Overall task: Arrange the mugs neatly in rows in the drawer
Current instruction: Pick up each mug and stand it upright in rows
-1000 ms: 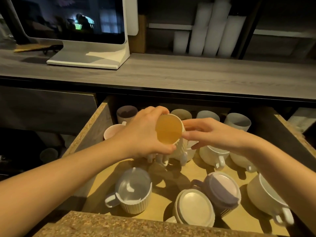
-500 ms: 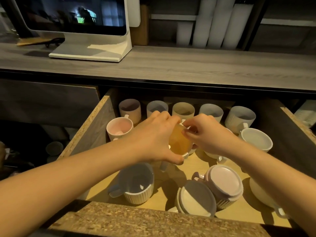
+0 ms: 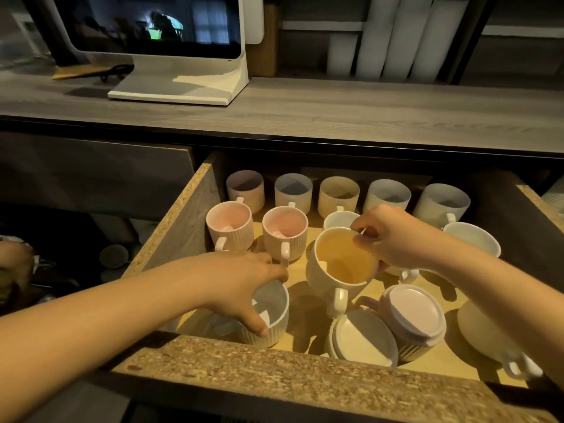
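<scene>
An open wooden drawer (image 3: 180, 218) holds many ribbed mugs. Several stand in a row along the back (image 3: 338, 195). In front of them two pink-lined mugs (image 3: 285, 232) stand side by side at the left. My right hand (image 3: 393, 236) pinches the far rim of a yellow-lined mug (image 3: 341, 264), held upright with its handle toward me. My left hand (image 3: 241, 288) grips the rim of a white mug (image 3: 270, 312) at the drawer's front left. Two upside-down mugs (image 3: 415, 319) lie at the front middle.
A bigger white cup (image 3: 488, 334) sits at the front right under my right forearm. The drawer's rough front edge (image 3: 290, 374) runs across the bottom. Above, a grey countertop (image 3: 335, 114) carries a white screen (image 3: 171, 47) and white rolls (image 3: 396, 35).
My left hand let go of the yellow-lined mug and dropped onto the white mug at the front left. My right hand alone now holds the yellow-lined mug, turned upright.
</scene>
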